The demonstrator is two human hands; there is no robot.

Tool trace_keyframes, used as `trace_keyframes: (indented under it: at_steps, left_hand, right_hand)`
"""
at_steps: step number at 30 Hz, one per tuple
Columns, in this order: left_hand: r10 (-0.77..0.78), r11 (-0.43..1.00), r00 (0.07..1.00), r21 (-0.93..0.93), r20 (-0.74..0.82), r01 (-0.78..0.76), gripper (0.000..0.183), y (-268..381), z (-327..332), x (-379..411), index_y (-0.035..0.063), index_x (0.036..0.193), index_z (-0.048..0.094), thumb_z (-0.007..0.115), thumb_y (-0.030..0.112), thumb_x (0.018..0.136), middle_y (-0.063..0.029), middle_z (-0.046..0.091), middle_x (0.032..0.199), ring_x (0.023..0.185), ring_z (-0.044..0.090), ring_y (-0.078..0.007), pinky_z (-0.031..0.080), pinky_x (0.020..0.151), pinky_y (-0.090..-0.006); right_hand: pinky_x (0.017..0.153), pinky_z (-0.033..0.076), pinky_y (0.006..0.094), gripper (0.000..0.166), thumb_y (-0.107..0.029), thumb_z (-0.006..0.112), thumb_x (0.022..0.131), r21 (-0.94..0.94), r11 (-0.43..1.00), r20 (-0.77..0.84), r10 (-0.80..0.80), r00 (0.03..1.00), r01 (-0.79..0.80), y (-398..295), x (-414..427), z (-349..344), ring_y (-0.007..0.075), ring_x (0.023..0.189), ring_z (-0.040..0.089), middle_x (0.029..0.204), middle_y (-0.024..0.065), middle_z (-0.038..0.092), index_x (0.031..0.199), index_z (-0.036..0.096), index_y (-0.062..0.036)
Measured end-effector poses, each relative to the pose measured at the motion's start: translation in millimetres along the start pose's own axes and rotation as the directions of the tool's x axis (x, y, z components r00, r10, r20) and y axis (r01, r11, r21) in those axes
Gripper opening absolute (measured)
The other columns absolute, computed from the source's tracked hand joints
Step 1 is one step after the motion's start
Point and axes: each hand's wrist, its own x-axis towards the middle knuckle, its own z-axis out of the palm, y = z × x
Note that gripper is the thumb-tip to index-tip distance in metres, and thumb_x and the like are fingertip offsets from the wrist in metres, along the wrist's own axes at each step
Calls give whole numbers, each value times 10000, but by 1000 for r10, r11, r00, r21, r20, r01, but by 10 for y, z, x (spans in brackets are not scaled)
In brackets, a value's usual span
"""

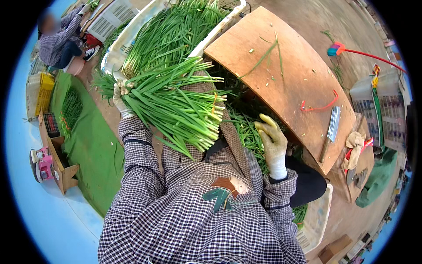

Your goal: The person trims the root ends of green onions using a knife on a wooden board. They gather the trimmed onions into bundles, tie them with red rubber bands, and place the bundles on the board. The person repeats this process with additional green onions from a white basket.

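Observation:
My left hand point(121, 99), in a pale work glove, grips a large bunch of garlic chives point(178, 112) by its leafy end. The cut pale stem ends fan out to the right over my lap, and an orange band point(215, 100) shows among some of them. My right hand point(273, 142), gloved with yellowed fingertips, holds nothing; its fingers are apart and slightly curled. It hovers over loose chive leaves point(245, 132), beside the near edge of a wooden board point(296, 76). On that board lie a cleaver point(332, 127) and a red strip point(319, 105).
A white crate point(113, 59) heaped with chives point(174, 36) stands ahead. Another person point(62, 43) sits at the far left. A banded bundle point(71, 109) rests on green cloth point(95, 158). A crumpled cloth point(355, 142) and a red-handled broom point(362, 52) are at the right.

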Motion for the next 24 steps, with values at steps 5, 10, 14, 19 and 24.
trace_keyframes:
  at_steps: [5,10,14,19,24]
  left_hand:
    - [2,1000,999,0,48,-2,200,-62,-4,70,111,766,445,513,218,922,42,367,583,572,395,-97,403,735,-296]
    - [-33,997,978,-63,206,47,198,4,321,25,119,780,423,530,221,911,47,372,586,590,404,-85,404,729,-279]
    - [-48,998,968,-27,247,56,193,90,683,0,130,791,413,550,212,900,52,366,594,572,383,-63,394,688,-259]
    - [-68,996,950,-28,305,80,150,24,901,66,100,832,433,531,188,905,34,406,615,623,414,-99,388,769,-297]
    - [43,977,999,207,-5,-41,164,-5,555,-24,83,829,475,555,216,886,-1,444,688,714,471,-150,399,856,-355]
  right_hand:
    - [629,494,253,202,-194,629,823,-182,916,465,400,790,-357,-330,169,356,166,679,627,811,131,668,919,683,-23]
    - [532,428,251,274,-233,680,790,89,918,192,365,911,-386,138,-2,852,98,555,521,654,70,614,833,665,37]
    - [461,382,231,248,-213,688,784,107,856,218,476,852,-506,179,-25,947,64,510,473,594,26,582,756,663,32]
    - [434,393,236,208,-189,702,773,276,721,333,549,767,-636,157,-124,991,82,477,501,586,48,600,726,669,11]
    - [453,431,302,106,-104,716,690,-180,966,-45,-197,979,186,12,-190,943,188,493,550,605,90,593,719,653,-24]
